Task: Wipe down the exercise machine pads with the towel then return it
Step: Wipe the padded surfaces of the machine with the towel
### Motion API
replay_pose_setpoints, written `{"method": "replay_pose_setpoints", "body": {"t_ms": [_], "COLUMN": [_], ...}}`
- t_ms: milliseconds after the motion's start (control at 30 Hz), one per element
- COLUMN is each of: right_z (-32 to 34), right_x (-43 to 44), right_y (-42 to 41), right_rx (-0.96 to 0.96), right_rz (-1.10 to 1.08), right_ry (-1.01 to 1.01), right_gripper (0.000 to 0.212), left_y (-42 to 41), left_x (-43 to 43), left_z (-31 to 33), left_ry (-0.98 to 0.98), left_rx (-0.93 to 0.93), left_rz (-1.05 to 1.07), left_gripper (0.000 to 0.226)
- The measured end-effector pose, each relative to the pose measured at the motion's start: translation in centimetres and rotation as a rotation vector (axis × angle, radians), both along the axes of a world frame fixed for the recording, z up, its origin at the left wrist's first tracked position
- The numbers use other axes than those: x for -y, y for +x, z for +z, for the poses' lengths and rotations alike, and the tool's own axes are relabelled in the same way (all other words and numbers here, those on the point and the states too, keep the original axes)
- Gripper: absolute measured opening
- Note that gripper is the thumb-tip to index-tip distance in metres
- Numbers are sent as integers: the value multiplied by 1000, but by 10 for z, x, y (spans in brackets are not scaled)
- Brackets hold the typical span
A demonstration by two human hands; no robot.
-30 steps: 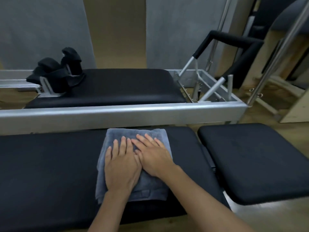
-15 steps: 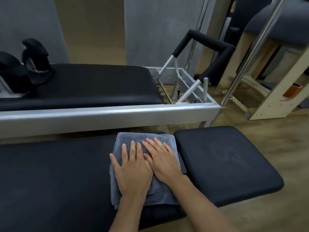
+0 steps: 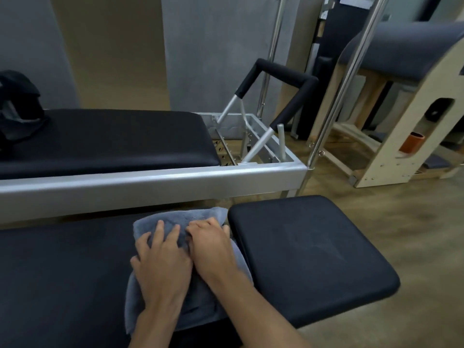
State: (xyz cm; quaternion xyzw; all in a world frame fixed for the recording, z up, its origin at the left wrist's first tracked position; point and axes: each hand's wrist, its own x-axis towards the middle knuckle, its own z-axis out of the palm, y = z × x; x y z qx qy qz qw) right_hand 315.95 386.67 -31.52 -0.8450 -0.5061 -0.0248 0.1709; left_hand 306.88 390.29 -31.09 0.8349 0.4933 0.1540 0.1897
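Since half a second ago your hands have pushed the grey terry towel [image 3: 175, 292] rightward to the right edge of the long black vinyl pad [image 3: 62, 285], and its far end has bunched up under your fingers. Your left hand [image 3: 163, 267] and right hand [image 3: 213, 249] lie side by side, touching, palms down; the fingertips of both curl into the raised fold, gripping the cloth. The towel's soft, looped pile contrasts with the smooth, faintly glossy upholstery beneath it. Its right margin reaches the narrow gap before the separate square black cushion with rounded corners [image 3: 308, 254], whose surface is bare and shows faint smear marks. Beyond the far edge of the long pad runs the brushed aluminium frame rail [image 3: 150, 184] of a second machine carrying its own black carriage pad [image 3: 108, 139] and a foam-sleeved foot bar [image 3: 283, 79]. The towel's near end is partly covered by your forearms; the dark object at the left border [image 3: 17, 106] is cut off and unclear.
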Motion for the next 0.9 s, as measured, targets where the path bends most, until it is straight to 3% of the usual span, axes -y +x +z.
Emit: {"method": "replay_pose_setpoints", "body": {"t_ms": [133, 267, 400, 533, 733, 900], "right_z": [31, 54, 34, -12, -25, -17], "right_x": [23, 67, 90, 82, 97, 169], "right_y": [48, 119, 166, 178, 209, 285], "right_rx": [-52, -9, 47, -69, -117, -112], "right_rz": [0, -78, -195, -74, -67, -245], "right_ry": [-69, 109, -75, -124, -65, -104], "right_gripper": [18, 17, 27, 56, 53, 52], "left_y": [44, 118, 171, 170, 196, 279], "left_x": [36, 71, 76, 57, 77, 137], "left_z": [16, 33, 22, -16, -20, -21], "left_ry": [-25, 48, 76, 184, 118, 150], "left_rx": [234, 370, 82, -147, 74, 29], "left_rz": [21, -47, -145, -275, -260, -440], "left_gripper": [42, 42, 48, 52, 51, 55]}}
